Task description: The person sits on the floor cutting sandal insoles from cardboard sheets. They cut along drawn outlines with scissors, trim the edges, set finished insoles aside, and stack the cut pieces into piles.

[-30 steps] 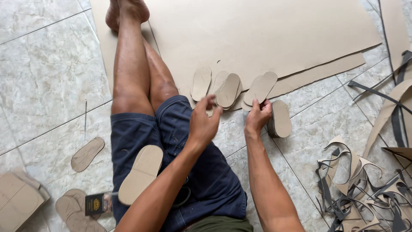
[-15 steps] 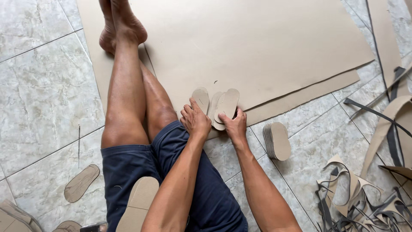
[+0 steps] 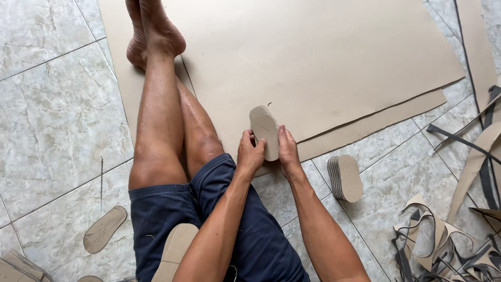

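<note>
Head view: left hand (image 3: pixel 250 152) and right hand (image 3: pixel 287 151) pinch a sole-shaped cardboard stack (image 3: pixel 264 131) from both sides, squaring its edges (probably), upright on the cardboard sheet (image 3: pixel 334 62); another stack (image 3: pixel 345 178) lies near.

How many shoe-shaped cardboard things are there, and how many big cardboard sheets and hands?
Bunch of tan shoe-sole cardboard cutouts held upright between both hands: 1
Stack of tan cardboard soles standing on the tiled floor: 1
Single tan cardboard soles lying flat, one on the floor and one on the lap: 2
Large tan cardboard sheets, layered: at least 2
Hands, left hand and right hand: 2
Total: 8
</note>
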Motion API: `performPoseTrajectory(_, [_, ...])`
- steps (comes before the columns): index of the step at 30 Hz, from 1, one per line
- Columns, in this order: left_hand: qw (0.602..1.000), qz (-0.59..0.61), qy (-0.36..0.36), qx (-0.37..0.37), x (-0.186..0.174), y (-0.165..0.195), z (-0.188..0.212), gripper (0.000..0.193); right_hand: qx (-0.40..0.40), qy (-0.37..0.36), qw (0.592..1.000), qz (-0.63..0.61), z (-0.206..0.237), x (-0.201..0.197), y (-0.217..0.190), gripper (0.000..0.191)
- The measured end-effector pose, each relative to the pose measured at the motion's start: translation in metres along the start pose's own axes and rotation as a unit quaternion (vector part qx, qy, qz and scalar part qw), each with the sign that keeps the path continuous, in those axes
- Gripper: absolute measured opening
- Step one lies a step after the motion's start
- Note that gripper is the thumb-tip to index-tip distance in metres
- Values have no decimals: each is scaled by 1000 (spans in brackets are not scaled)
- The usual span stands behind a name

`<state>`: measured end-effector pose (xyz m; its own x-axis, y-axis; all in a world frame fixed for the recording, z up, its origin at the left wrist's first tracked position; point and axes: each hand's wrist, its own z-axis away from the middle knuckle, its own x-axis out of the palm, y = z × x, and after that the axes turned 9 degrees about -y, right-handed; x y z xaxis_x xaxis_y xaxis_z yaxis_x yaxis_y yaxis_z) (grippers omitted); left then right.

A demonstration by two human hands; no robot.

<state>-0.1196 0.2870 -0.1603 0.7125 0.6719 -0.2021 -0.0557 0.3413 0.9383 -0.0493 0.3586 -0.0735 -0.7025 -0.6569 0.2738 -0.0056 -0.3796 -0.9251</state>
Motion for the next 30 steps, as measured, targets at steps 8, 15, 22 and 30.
performPoseTrajectory(8, [980, 189, -22, -57, -16, 27, 9, 54, 18, 19, 969, 244, 5, 16, -10, 77])
performPoseTrajectory(15, [981, 109, 126, 101, -31, 57, 41, 72, -145, -2, 726, 673, -5, 23, -4, 89])
performPoseTrajectory(22, [922, -164, 159, 312, -39, 69, 61, 90, -165, -52, 940, 293, -6, 20, 11, 69])
performPoseTrajectory(30, [920, -270, 82, 272, -22, 47, 54, 84, -175, -57, 933, 308, -7, 5, 29, 57])
